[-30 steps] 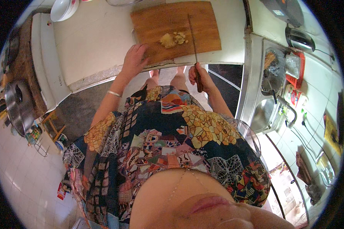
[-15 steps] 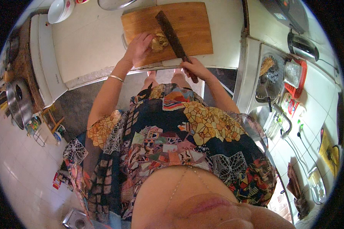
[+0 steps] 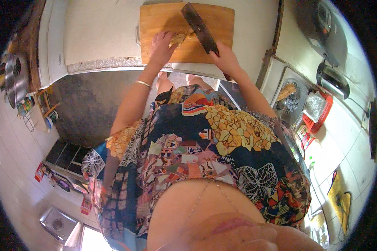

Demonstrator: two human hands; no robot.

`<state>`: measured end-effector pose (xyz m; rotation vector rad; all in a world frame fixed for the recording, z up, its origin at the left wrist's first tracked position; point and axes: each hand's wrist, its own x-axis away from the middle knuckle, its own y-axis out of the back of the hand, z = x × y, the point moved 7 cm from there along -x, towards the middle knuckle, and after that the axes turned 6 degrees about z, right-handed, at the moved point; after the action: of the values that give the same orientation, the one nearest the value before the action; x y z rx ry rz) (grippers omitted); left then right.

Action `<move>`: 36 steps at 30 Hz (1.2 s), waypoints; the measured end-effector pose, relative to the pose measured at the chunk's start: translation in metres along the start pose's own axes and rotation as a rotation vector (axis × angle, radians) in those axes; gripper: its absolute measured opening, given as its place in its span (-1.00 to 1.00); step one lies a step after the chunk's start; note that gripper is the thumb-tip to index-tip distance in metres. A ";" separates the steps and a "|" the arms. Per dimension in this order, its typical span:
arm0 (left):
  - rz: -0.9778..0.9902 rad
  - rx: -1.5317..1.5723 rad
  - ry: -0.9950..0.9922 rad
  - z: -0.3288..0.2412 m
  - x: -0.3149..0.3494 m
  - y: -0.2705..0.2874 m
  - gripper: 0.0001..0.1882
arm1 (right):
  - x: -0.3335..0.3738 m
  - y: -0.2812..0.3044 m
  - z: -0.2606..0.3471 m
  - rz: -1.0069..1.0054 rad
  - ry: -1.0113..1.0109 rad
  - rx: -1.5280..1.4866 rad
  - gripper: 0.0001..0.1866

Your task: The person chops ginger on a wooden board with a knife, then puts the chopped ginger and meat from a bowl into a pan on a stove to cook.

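A cleaver (image 3: 198, 28) with a long, dark, wide blade lies slantwise over the right half of a wooden cutting board (image 3: 155, 19). Its handle is in my right hand (image 3: 227, 59), fingers wrapped round it at the board's near edge. Toward the middle of the board is a small heap of pale yellow-brown food pieces (image 3: 178, 39), whose kind I cannot make out. My left hand (image 3: 161, 47) is at the heap's left side, fingertips and thumb curled about its edge. The blade sits just right of the heap, apart from my left fingers.
The board lies on a white counter (image 3: 100, 33). To the right stand a metal tray (image 3: 290, 98), a red basket (image 3: 322, 119) and a black kettle (image 3: 333, 80). A steel pan lid (image 3: 14, 81) is at the far left.
The view has shifted, so the counter's things sit differently in it. My left hand has curled more about the food. The cleaver has moved slightly right, still in my right hand.
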<state>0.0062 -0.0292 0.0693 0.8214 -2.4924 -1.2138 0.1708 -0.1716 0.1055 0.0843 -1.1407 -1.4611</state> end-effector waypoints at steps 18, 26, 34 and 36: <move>-0.202 0.188 0.215 -0.014 0.014 -0.010 -0.70 | -0.015 0.001 0.038 0.220 0.127 0.473 -0.79; -0.241 0.203 0.228 -0.013 0.015 -0.008 -0.69 | -0.032 0.011 0.053 0.169 0.133 0.407 -0.82; -0.259 0.190 0.200 -0.010 0.012 -0.015 -0.71 | -0.031 -0.019 0.030 0.095 0.032 0.390 -0.80; -0.241 0.208 0.186 -0.007 0.017 -0.024 -0.72 | -0.037 -0.012 0.043 0.140 0.120 0.332 -0.80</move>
<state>0.0043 -0.0556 0.0539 1.2574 -2.4462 -0.9037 0.1446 -0.1195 0.0992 0.3127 -1.2552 -1.1195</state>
